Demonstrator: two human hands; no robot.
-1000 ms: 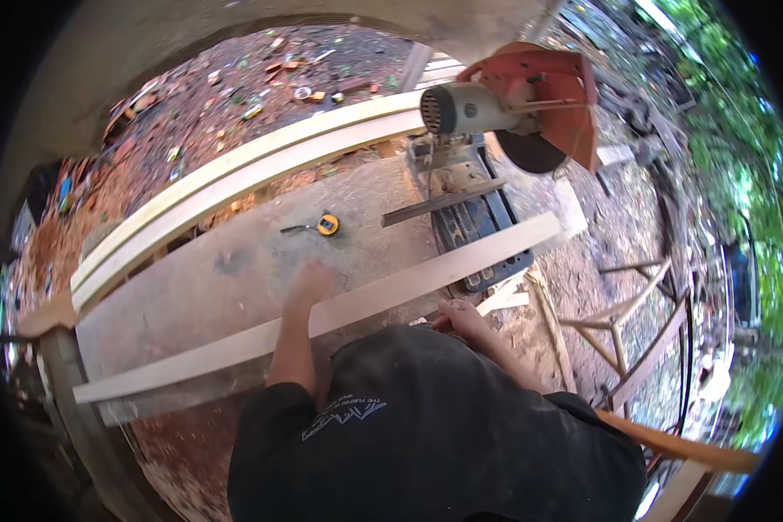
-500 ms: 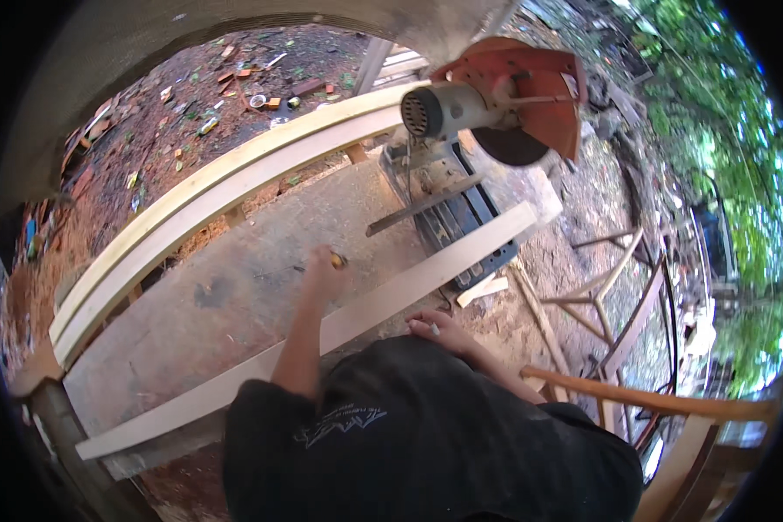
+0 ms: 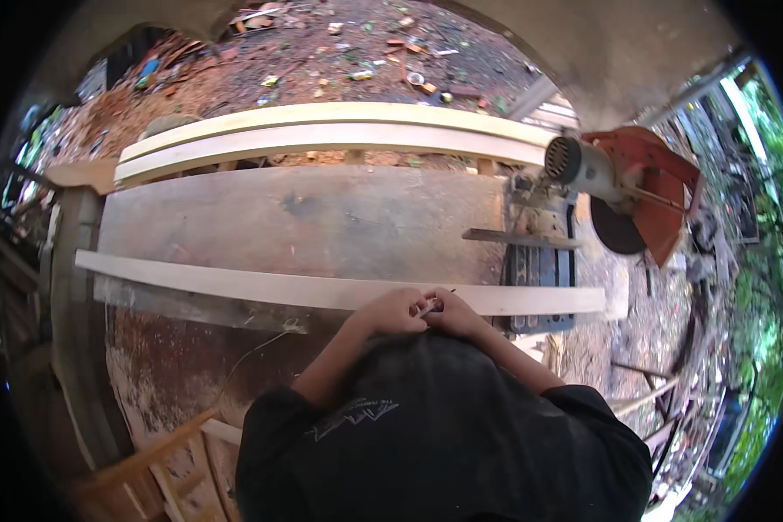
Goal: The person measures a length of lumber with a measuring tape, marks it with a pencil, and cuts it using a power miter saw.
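Observation:
My left hand [image 3: 395, 311] and my right hand [image 3: 455, 315] meet close in front of my body, fingers closed and almost touching. Between them shows a thin whitish stick-like thing [image 3: 425, 309], seemingly in my right fingers; its kind is too small to tell. A dark thin tip pokes up by my right hand. What my left fingers hold is hidden. Just beyond both hands a long pale wooden plank [image 3: 235, 281] runs across the worktable [image 3: 235, 213]. Its right end lies over the dark base of a chop saw [image 3: 587, 174] with an orange-red guard, raised off the plank.
Two long pale boards [image 3: 339, 135] lie along the table's far side. A dark metal bar [image 3: 518, 237] crosses the saw base. Rubble and scraps [image 3: 383, 61] cover the ground beyond. A wooden frame [image 3: 183, 461] stands near left, and a thick post [image 3: 78, 322] at the left end.
My left hand has drawn back from over the table to meet my right hand; the yellow item seen in it is now hidden. My view has turned, shifting the saw rightward. The plank stays put.

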